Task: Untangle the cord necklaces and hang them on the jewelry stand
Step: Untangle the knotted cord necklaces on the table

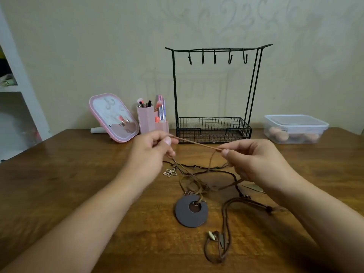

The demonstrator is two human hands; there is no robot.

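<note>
Left hand point(151, 152) and right hand point(254, 160) pinching a tan cord point(197, 143) taut between them, above tangled necklaces point(206, 186) on table point(78, 174); disc pendant point(191, 211) lying flat below. Stand point(213, 91) behind, hooks bare.

Desk point(78, 174), brown wood. Pink-framed mirror point(113, 117), tilted, far left. Pink brush holder point(146, 120) with makeup brushes, beside the mirror. Clear lidded container point(295, 129), far right. White shelf unit point(17, 91), left edge.

Head-worn view, forward-down, close over table point(59, 174)
</note>
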